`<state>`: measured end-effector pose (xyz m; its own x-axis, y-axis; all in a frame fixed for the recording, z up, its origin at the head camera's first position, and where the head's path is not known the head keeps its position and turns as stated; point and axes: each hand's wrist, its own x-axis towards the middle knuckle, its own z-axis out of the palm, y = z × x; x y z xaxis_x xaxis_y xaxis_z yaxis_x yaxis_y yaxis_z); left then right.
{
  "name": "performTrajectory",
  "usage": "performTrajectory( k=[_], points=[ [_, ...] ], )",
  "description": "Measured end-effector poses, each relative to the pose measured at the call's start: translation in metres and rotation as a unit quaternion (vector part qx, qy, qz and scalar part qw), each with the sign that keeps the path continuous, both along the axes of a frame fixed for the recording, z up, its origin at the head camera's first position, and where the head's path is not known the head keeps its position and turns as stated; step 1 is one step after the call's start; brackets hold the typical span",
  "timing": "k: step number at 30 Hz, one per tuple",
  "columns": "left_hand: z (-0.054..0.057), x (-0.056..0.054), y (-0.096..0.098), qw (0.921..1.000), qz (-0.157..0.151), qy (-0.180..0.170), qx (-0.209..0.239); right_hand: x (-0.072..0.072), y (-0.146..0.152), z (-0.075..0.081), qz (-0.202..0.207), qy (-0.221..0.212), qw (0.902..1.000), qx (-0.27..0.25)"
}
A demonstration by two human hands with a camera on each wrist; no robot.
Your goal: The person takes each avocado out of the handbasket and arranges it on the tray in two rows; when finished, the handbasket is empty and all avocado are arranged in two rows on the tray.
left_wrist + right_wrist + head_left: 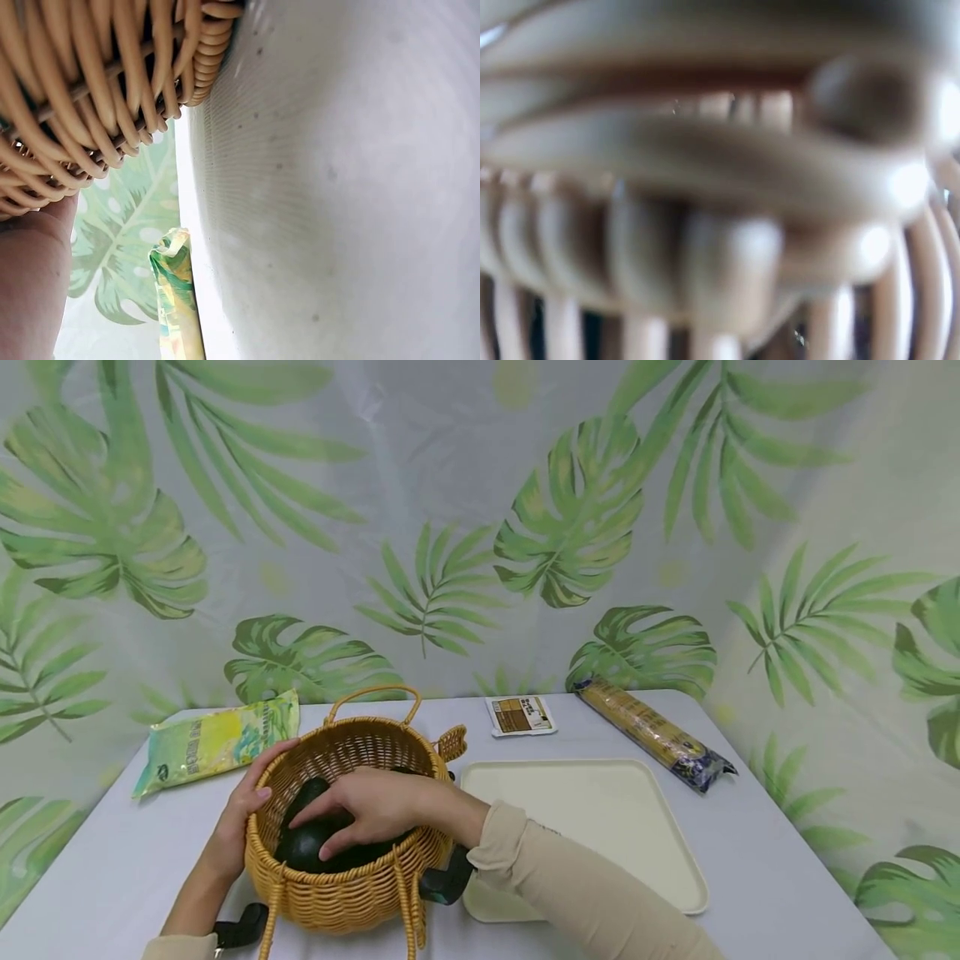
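Hands at the wicker basket (pixel 337 903)

The right hand (pixel 378 806) spreads thumb and forefinger over a dark, glossy item (pixel 303 847) inside; from here I can't tell whether it has a grip. The item looks firm and smooth, probably slippery, so best cupped round its middle. The left hand (pixel 236 817) grips the basket's rim. A cream tray (pixel 592 831) lies alongside.

The right hand (pixel 375 806) partly hides dark things (pixel 303 845) inside the basket (pixel 337 906), blurred in the right-wrist view.
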<state>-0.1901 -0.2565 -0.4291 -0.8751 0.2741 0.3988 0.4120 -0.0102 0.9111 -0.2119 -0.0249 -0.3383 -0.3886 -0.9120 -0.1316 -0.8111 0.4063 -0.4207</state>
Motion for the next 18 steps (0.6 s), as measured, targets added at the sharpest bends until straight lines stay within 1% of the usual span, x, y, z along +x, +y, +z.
performTrajectory(
  k=[4, 8, 13, 18],
  points=[
    [-0.001, 0.003, -0.002, 1.0, 0.007, -0.006, -0.004, 0.004, 0.0, 0.001, 0.006, 0.021, 0.9997, -0.005],
    [0.001, 0.004, -0.002, 0.9999, 0.008, -0.008, -0.013, 0.008, 0.004, 0.006, -0.001, 0.03, 0.9992, -0.024],
    [0.001, 0.001, -0.001, 1.0, -0.005, -0.004, -0.008, 0.011, 0.015, 0.013, -0.016, 0.017, 0.997, -0.073],
    [-0.001, -0.001, -0.002, 0.9998, -0.02, 0.006, 0.001, 0.013, 0.029, 0.018, -0.047, -0.005, 0.9897, -0.135]
  ],
)
